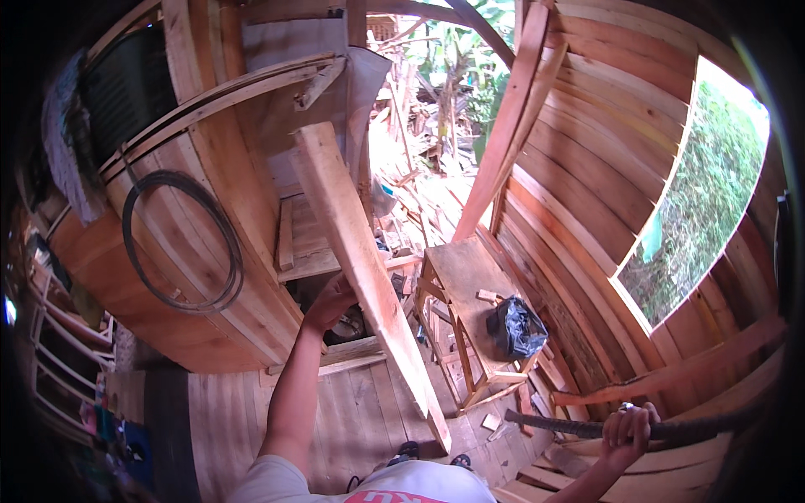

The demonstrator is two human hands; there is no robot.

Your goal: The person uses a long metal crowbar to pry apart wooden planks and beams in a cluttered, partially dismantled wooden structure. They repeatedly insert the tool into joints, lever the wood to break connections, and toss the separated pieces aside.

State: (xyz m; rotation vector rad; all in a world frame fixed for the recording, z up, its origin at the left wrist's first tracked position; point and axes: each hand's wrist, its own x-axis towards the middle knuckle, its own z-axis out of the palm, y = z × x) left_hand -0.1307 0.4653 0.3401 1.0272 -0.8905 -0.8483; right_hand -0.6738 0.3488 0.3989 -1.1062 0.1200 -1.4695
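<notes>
At frame centre, our left hand (332, 303) has its grip around the edge of a long, pale wooden plank (366, 261), presumably steadying its tilted length, though the far side is hidden, while at lower right our right hand (629, 427) clasps a dark, ribbed bar (568, 427).

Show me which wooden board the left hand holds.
The long, pale plank slanting through mid-view: the left hand grips its left edge, unlike the wall boards and floorboards, which are set in rows.
</notes>
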